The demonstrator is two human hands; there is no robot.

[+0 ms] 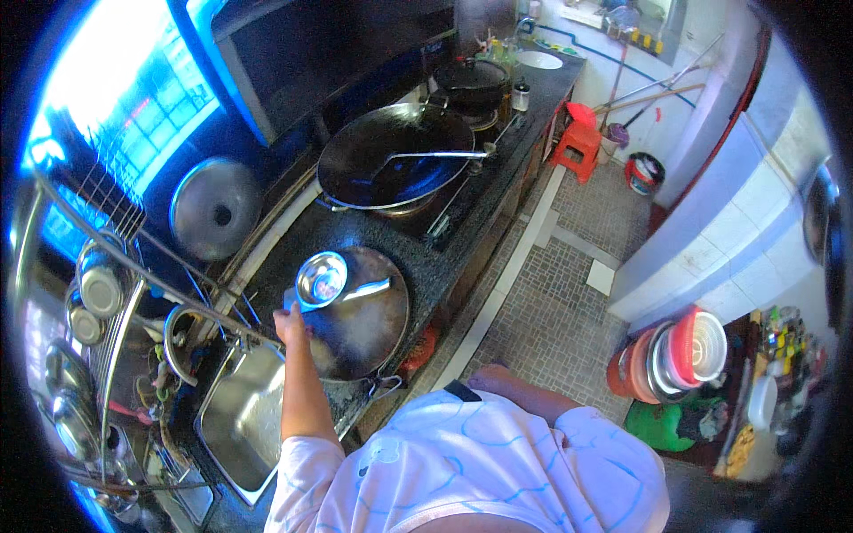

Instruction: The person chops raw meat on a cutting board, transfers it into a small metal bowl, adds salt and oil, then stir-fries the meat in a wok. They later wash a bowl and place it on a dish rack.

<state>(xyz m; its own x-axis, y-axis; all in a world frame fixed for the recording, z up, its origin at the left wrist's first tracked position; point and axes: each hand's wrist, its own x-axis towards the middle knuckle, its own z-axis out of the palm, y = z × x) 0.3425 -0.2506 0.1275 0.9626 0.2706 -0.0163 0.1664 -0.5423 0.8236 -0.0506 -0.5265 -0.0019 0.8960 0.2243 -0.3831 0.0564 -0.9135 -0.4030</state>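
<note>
My left hand (291, 323) grips the near edge of a small shiny metal bowl (322, 279). The bowl is over the left part of a wide round pan (370, 333) on the counter. Something pale lies in the bowl, too blurred to name. A blue patch shows beside my fingers; I cannot tell what it is. Across the pan's upper part lies a bright, light-coloured utensil handle (370, 288). The pan's middle looks hazy, as if with steam. My right hand (490, 376) hangs low by my body, partly seen, its fingers unclear.
A large wok (360, 166) with a long-handled ladle (440, 155) sits on the stove, a lidded black pot (470, 83) beyond it. The steel sink (246, 413) lies left of my arm, beside a dish rack (120, 340). Stacked basins (660, 363) and a red stool (576, 143) stand to the right.
</note>
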